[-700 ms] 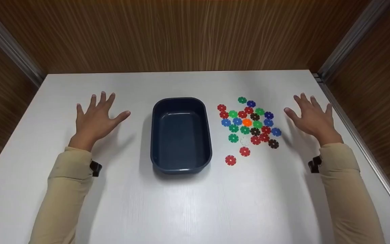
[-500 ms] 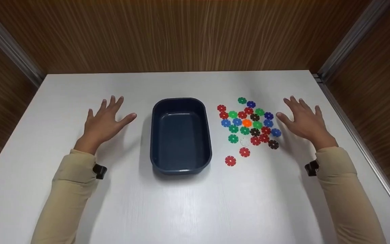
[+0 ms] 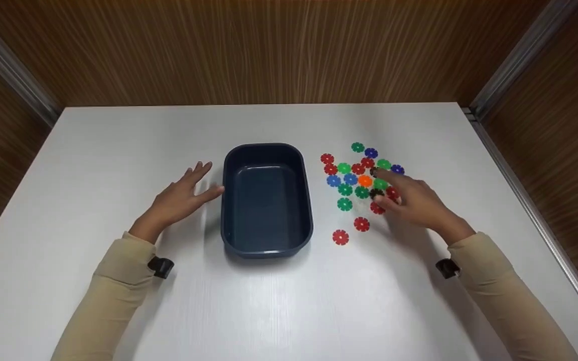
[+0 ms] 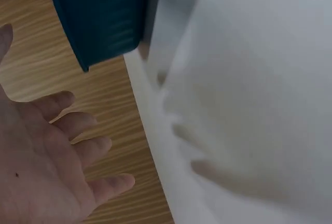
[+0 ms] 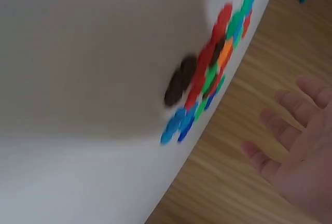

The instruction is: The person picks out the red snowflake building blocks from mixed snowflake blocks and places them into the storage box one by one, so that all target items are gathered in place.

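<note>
A dark blue bin (image 3: 267, 210) stands mid-table, with nothing inside. Just left of it is the left hand (image 3: 174, 201), fingers extended, thumb tip at the bin's left rim; whether it touches cannot be told. Colourful notched discs, such as an orange one (image 3: 365, 181) and a red one (image 3: 340, 237), lie flat to the bin's right. Over their right part hovers the right hand (image 3: 417, 203), thumb and fingers apart, hiding several discs. In the right wrist view its fingers (image 5: 293, 112) are spread and hold nothing. The left wrist view shows the left palm (image 4: 41, 167) facing the bin (image 4: 106, 16).
The white table (image 3: 269, 306) runs beneath everything. A wood-grained panel (image 3: 259, 55) rises behind its far edge, and metal rails (image 3: 535, 185) border the right side. Each sleeve has a small black device (image 3: 161, 266) at the wrist.
The left hand has moved right, up to the bin's left side. The right hand has moved left from beside the discs to over them. Bin and visible discs have stayed in place.
</note>
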Tool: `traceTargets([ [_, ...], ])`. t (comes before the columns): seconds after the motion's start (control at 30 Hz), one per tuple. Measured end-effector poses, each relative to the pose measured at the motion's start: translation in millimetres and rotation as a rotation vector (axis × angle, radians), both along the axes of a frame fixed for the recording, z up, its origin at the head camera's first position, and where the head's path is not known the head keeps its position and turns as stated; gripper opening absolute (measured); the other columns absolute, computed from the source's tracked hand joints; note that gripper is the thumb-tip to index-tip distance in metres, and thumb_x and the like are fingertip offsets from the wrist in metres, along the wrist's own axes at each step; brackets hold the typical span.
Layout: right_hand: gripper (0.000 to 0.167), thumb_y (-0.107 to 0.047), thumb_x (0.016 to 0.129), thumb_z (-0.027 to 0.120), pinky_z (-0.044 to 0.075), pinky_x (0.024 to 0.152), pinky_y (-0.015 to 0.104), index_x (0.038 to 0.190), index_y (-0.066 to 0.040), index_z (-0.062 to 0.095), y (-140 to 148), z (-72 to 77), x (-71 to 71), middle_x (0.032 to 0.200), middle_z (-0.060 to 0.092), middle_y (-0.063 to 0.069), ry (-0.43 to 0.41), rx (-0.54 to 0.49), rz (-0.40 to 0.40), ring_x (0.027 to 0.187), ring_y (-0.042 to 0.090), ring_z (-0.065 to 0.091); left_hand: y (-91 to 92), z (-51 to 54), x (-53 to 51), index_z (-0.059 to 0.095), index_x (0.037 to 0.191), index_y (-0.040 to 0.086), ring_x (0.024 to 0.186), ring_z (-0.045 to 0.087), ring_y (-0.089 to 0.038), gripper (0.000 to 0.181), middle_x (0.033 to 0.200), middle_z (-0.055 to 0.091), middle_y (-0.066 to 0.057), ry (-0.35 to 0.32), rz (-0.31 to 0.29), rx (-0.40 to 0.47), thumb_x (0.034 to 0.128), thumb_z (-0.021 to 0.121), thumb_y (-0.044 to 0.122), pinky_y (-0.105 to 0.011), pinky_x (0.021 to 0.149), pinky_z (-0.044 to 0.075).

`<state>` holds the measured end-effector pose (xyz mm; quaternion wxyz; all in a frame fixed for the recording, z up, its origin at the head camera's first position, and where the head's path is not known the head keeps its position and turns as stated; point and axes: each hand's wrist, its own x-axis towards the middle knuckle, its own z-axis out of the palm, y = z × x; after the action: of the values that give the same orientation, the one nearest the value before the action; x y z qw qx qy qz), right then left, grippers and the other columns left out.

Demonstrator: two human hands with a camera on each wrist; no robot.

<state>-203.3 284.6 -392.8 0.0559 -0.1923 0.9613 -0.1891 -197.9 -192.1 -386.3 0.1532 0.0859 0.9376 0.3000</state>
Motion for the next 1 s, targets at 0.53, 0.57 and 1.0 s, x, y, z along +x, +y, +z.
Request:
traceTargets([
  [0.53, 0.050, -0.037, 0.083, 0.073, 0.046, 0.099, 0.052, 0.127, -0.014, 0.063, -52.2, -17.6, 28.6, 0.131, 0.060, 0.006, -0.015, 0.000, 0.230, 0.124, 0.030, 0.053, 13.5, -20.0, 11.7, 0.031, 0.152, 0.014, 0.146, 0.022, -0.038, 0.072, 0.156, 0.027, -0.018, -0.094, 0.063, 0.476, 0.0916, 0.063, 0.037, -0.058, 0.114, 0.024],
  [0.57, 0.049, -0.037, 0.083, 0.074, 0.047, 0.098, 0.051, 0.125, -0.015, 0.064, -53.5, -18.7, 29.0, 0.129, 0.061, 0.006, -0.010, 0.006, 0.241, 0.122, 0.029, 0.055, 13.2, -20.8, 11.7, 0.032, 0.151, 0.013, 0.144, 0.025, -0.038, 0.071, 0.155, 0.030, -0.018, -0.094, 0.071, 0.489, 0.0912, 0.063, 0.035, -0.058, 0.113, 0.026],
  [1.0, 0.045, -0.028, 0.072, 0.085, 0.047, 0.067, 0.022, 0.114, -0.019, 0.071, -58.5, -27.8, 31.9, 0.091, 0.060, -0.002, -0.010, 0.052, 0.307, 0.083, 0.011, 0.052, 13.0, -27.5, 13.8, 0.039, 0.147, 0.011, 0.107, 0.045, -0.025, 0.071, 0.129, 0.049, -0.016, -0.086, 0.090, 0.445, 0.0857, 0.071, 0.026, -0.032, 0.081, 0.039],
])
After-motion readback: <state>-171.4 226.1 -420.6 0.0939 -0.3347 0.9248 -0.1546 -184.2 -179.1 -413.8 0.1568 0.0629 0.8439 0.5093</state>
